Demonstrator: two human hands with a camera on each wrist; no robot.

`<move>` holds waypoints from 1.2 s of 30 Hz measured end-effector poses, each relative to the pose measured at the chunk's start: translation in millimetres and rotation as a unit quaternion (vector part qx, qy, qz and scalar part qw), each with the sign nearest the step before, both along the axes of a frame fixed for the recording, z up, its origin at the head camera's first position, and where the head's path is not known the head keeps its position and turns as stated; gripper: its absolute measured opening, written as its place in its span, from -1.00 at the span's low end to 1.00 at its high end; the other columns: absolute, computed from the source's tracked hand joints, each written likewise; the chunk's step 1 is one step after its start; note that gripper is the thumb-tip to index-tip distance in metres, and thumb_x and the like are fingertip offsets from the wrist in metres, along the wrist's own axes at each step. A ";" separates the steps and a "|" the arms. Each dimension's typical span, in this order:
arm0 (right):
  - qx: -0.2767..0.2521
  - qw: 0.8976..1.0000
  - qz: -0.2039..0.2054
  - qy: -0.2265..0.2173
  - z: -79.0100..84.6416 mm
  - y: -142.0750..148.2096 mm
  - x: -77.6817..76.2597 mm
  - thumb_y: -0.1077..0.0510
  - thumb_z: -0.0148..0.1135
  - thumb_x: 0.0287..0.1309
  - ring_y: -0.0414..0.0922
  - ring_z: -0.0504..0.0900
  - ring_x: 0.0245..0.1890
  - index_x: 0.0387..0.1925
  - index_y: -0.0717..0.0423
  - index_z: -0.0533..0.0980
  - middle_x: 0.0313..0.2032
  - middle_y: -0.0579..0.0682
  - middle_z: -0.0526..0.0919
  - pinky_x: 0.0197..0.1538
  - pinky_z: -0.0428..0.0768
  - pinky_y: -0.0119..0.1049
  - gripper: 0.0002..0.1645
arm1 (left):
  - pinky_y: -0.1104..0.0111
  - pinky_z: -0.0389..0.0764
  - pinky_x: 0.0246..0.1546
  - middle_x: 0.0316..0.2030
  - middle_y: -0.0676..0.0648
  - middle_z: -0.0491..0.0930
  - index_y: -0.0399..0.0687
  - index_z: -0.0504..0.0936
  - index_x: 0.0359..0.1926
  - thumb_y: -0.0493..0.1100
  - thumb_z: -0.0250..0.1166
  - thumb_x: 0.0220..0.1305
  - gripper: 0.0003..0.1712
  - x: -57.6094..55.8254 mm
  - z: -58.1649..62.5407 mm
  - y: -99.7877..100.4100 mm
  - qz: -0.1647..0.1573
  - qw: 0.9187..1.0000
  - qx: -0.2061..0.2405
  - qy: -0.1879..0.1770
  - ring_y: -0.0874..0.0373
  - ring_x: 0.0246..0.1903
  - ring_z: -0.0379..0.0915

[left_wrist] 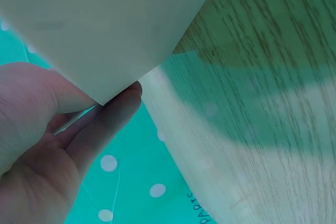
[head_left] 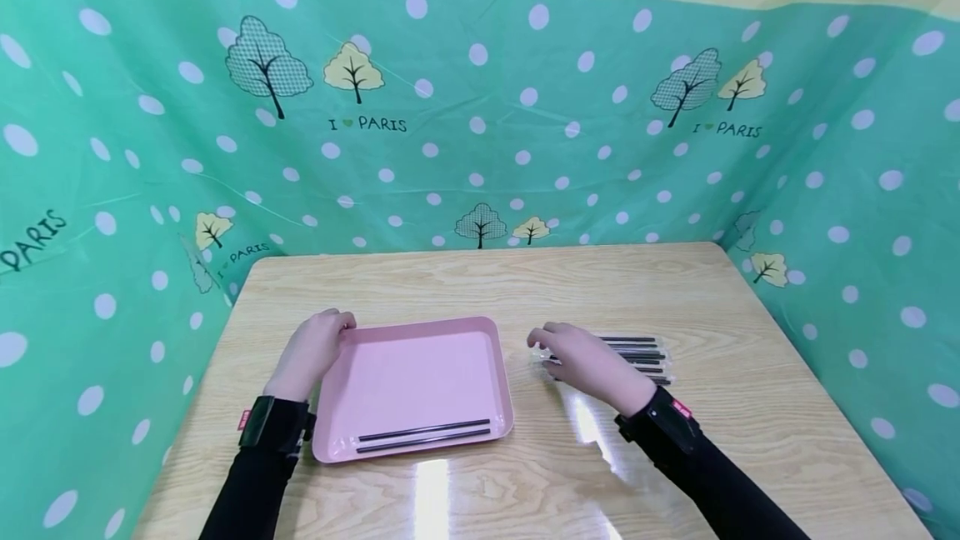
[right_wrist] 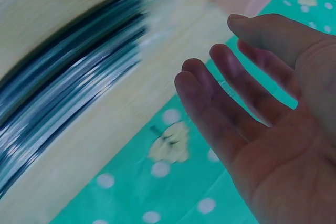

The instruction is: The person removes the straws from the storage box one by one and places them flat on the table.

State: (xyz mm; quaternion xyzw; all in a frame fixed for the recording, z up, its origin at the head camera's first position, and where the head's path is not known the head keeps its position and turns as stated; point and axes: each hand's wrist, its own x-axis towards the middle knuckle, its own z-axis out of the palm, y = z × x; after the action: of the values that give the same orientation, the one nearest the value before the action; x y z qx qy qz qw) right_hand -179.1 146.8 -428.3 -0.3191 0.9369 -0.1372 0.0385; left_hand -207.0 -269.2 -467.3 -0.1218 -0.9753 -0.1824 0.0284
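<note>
A pink rectangular tray lies on the table left of centre. Two thin black straw-like sticks in clear wrapping lie along its near side. My left hand pinches the tray's far left corner, thumb on one side and fingers on the other, as the left wrist view shows with the tray wall. To the tray's right, my right hand is over the left end of several more wrapped black sticks. Its fingers are spread and loosely bent beside the sticks, with nothing between them.
Both hands work over a light wood-grain table. A green dotted cloth with printed trees hangs behind it and along both sides. Bright light reflections show on the near part of the tabletop.
</note>
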 end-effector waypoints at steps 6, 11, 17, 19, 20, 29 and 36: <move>-0.009 0.999 0.032 0.006 5.9 -40.0 3.2 0.31 0.46 0.19 -0.08 0.67 -0.20 0.00 0.15 0.63 -0.15 0.07 0.70 -0.17 0.70 -0.21 -0.67 | 0.03 0.72 -0.18 -0.35 -0.18 0.65 -0.30 0.72 -0.18 -0.51 0.27 0.34 -0.85 0.8 1.3 1.0 0.001 1.000 -0.002 -0.001 -0.12 -0.28 0.64; 0.015 0.999 0.046 -0.021 8.0 -75.6 6.8 0.26 0.45 0.24 -0.13 0.65 -0.19 0.06 0.10 0.62 -0.12 0.03 0.67 -0.15 0.70 -0.30 -0.64 | 0.03 0.72 -0.18 -0.35 -0.19 0.65 -0.31 0.72 -0.18 -0.53 0.28 0.32 -0.85 1.2 1.5 1.7 -0.003 1.000 -0.001 0.010 -0.12 -0.29 0.64; 0.053 0.996 0.073 -0.027 3.3 -113.9 12.3 0.21 0.43 0.27 -0.18 0.64 -0.11 0.15 -0.01 0.59 -0.09 -0.07 0.67 -0.10 0.67 -0.41 -0.58 | 0.03 0.72 -0.20 -0.36 -0.19 0.64 -0.32 0.71 -0.19 -0.53 0.29 0.30 -0.85 1.4 0.2 1.5 -0.004 1.000 -0.003 0.012 -0.12 -0.29 0.64; 0.059 0.994 0.087 -0.023 0.2 -123.9 14.3 0.21 0.44 0.26 -0.19 0.64 -0.12 0.15 -0.03 0.58 -0.11 -0.10 0.66 -0.09 0.65 -0.43 -0.56 | 0.03 0.72 -0.20 -0.36 -0.19 0.64 -0.31 0.71 -0.19 -0.53 0.29 0.30 -0.85 1.5 -0.2 1.3 -0.003 1.000 -0.004 0.011 -0.13 -0.29 0.64; 0.061 0.993 0.094 -0.020 -1.6 -128.2 15.6 0.21 0.44 0.25 -0.19 0.65 -0.12 0.14 -0.04 0.59 -0.12 -0.11 0.66 -0.09 0.64 -0.43 -0.56 | 0.03 0.72 -0.20 -0.36 -0.19 0.64 -0.31 0.71 -0.20 -0.53 0.29 0.30 -0.85 1.6 -0.2 1.3 -0.003 1.000 -0.005 0.011 -0.13 -0.28 0.64; 0.086 0.987 0.139 0.001 -11.5 -152.7 27.4 0.26 0.39 0.20 -0.21 0.65 -0.19 0.03 -0.06 0.61 -0.15 -0.14 0.67 -0.13 0.63 -0.43 -0.63 | 0.03 0.72 -0.18 -0.34 -0.20 0.66 -0.31 0.72 -0.18 -0.52 0.28 0.33 -0.86 1.1 -1.0 1.8 0.003 1.000 0.000 0.005 -0.13 -0.27 0.65; 0.091 0.982 0.162 0.032 -24.1 -158.3 33.7 0.28 0.34 0.20 -0.23 0.62 -0.34 -0.15 -0.06 0.62 -0.33 -0.16 0.61 -0.27 0.60 -0.43 -0.78 | 0.02 0.71 -0.20 -0.35 -0.21 0.65 -0.32 0.71 -0.20 -0.52 0.30 0.31 -0.87 0.2 -1.3 1.1 -0.003 1.000 -0.004 0.012 -0.14 -0.28 0.65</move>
State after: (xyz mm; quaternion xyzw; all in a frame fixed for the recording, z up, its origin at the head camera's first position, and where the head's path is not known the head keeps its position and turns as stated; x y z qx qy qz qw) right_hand -145.5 -11.5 -452.4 -0.4662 0.8821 -0.0332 0.0588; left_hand -206.8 -268.1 -468.7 -0.1269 -0.9752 -0.1771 0.0389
